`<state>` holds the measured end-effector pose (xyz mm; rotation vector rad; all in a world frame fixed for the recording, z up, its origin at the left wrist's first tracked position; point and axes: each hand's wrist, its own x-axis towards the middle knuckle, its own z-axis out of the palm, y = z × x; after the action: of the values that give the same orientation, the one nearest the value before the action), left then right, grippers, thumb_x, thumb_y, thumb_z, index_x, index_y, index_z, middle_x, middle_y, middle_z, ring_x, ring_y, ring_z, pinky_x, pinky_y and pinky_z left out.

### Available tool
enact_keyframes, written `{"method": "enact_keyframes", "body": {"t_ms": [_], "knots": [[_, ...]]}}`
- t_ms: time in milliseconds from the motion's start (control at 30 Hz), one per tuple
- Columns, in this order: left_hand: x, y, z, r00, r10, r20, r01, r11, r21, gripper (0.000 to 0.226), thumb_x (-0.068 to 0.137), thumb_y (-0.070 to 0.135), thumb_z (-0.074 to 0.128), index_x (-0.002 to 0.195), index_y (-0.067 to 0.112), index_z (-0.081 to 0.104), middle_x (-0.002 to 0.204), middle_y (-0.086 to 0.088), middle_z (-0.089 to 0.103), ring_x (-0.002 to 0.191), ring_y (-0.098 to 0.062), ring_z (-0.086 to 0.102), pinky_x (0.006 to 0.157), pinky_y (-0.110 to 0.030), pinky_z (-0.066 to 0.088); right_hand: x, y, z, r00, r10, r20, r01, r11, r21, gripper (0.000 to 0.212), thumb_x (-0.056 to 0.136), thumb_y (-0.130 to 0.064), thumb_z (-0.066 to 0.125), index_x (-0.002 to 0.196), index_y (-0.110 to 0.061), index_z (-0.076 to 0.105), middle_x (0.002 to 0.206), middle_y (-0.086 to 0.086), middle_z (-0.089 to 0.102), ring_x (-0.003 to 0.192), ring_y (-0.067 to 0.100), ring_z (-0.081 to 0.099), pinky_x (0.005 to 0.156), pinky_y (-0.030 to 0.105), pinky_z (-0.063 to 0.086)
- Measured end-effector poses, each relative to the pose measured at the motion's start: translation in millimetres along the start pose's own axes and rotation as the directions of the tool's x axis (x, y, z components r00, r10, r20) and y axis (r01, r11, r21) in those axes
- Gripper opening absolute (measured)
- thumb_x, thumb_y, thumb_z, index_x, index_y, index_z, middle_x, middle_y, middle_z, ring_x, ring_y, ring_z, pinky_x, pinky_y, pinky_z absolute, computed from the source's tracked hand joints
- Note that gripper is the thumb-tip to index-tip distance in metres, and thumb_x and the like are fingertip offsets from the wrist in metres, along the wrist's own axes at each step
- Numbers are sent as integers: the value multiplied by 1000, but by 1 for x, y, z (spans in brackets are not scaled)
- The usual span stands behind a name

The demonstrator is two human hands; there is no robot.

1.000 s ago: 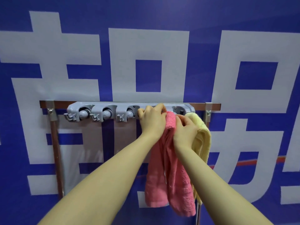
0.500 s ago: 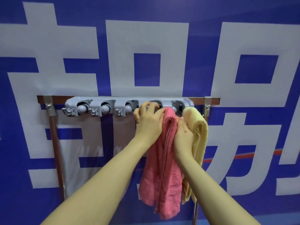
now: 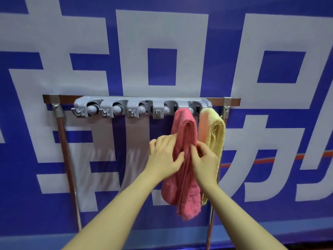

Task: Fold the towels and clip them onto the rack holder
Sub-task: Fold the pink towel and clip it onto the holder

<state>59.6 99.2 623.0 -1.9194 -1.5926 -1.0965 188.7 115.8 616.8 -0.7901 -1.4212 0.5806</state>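
Now: two towels, pink towel (image 3: pixel 182 159) and yellow towel (image 3: pixel 215 134), two hands on pink.

— What sort of place is indicated?
— A staged demonstration area, not a home. A printed blue banner (image 3: pixel 225 42) with large white characters is hung as backdrop, and a grey holder (image 3: pixel 142 108) is mounted on a freestanding frame (image 3: pixel 68 159).
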Motion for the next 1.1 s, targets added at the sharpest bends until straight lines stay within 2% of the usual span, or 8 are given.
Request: {"method": "enact_keyframes", "body": {"t_ms": [233,367,467,600,700,767,900,1100], "knots": [[-7,5,7,995,-61,75,66,995,-70,62,81,28,39,142,24,35,139,12,44,126,-6,36,99,-23,13,-4,2,-4,996,34,77,-37,998,46,12,86,-22,69,97,-21,71,81,-13,70,75,-4,63,67,7,44],[-13,-1,12,994,-68,87,74,995,-72,62,82,35,39,143,24,33,142,10,41,129,-7,34,100,-24,12,-5,13,0,997,23,74,-20,999,-40,10,90,-18,62,82,-22,65,67,-10,63,62,2,56,59,19,44],[-12,1,18,993,-92,79,99,991,-88,65,82,50,33,140,22,36,140,8,44,128,-10,37,99,-23,13,-6,19,-6,1000,-26,8,26,994,-109,11,93,-12,53,91,-18,63,70,-15,60,66,2,56,59,18,44],[-1,21,30,958,-270,-101,267,963,-41,70,77,60,42,128,13,49,120,-2,54,111,-22,50,93,-34,29,-7,20,-17,995,-93,-30,86,978,-192,17,94,-11,52,104,-17,64,81,-16,61,72,6,58,64,25,48],[11,30,33,911,-368,-186,361,930,-70,48,75,40,66,109,8,57,105,-6,58,100,-27,53,86,-38,34,-4,21,-20,994,-89,-63,74,975,-212,18,92,-11,53,104,-18,65,81,-13,62,73,11,58,65,31,47],[12,29,31,898,-389,-206,381,921,-77,27,76,27,63,94,7,60,93,-8,59,89,-30,55,80,-39,36,-2,22,-22,995,-86,-52,74,976,-203,18,92,-10,53,102,-18,66,78,-16,61,69,4,56,63,25,45],[0,26,23,910,-344,-230,306,934,-182,8,77,13,55,71,7,54,67,-3,53,62,-29,51,63,-39,42,-10,20,-21,995,-93,41,97,989,-114,15,91,-8,57,97,-20,64,73,-19,59,68,-4,56,60,6,39],[-9,20,-2,919,-299,-256,178,896,-407,7,80,11,68,77,8,63,62,7,51,58,-8,43,58,-24,37,-17,30,-14,1000,-18,9,19,992,-127,13,91,-10,57,96,-19,64,71,-16,59,60,5,52,59,24,42]]}}
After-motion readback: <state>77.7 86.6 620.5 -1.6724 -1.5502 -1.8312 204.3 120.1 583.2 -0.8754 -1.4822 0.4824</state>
